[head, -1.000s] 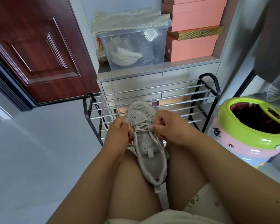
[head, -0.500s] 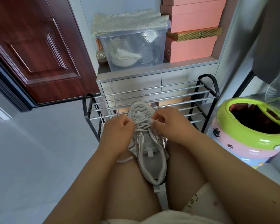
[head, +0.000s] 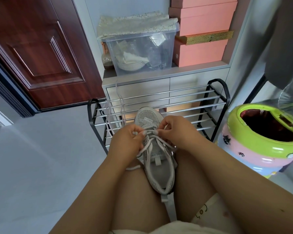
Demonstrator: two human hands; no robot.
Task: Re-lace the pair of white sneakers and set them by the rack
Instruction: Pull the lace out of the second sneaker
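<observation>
1. The left hand (head: pixel 127 141) is pinching the white flat shoelace (head: pixel 146 146) between curled fingertips, just left of the eyelets, so its grip is pressed together on the lace.
2. The right hand (head: pixel 177 130) is pinching the same lace on the right side of the eyelets, thumb and forefinger closed on it above the tongue.
3. Both hands are meeting over the forepart of the white and grey mesh sneaker (head: pixel 156 159), which is lying between the person's bare knees with its toe pointing far and its heel near.
4. A loose end of the lace is trailing off to the left across the left thigh; crossed strands are lying over the tongue.
5. A second white wavy shoelace (head: pixel 120 102) is hanging over the left end of the black-framed metal shoe rack with silver bars (head: pixel 184 105), which is standing just beyond the sneaker's toe.
6. Behind the rack a pale grey drawer cabinet (head: pixel 142 88) is carrying a clear plastic storage box (head: pixel 142 53) topped with a cream cloth, and to its right stacked salmon-pink cardboard boxes (head: pixel 203 22).
7. To the right a round green and pink bin with a dark liner (head: pixel 260 144) is standing on the floor.
8. At far left a dark red wooden door (head: pixel 32 48) is showing above the grey floor (head: pixel 32 166).
</observation>
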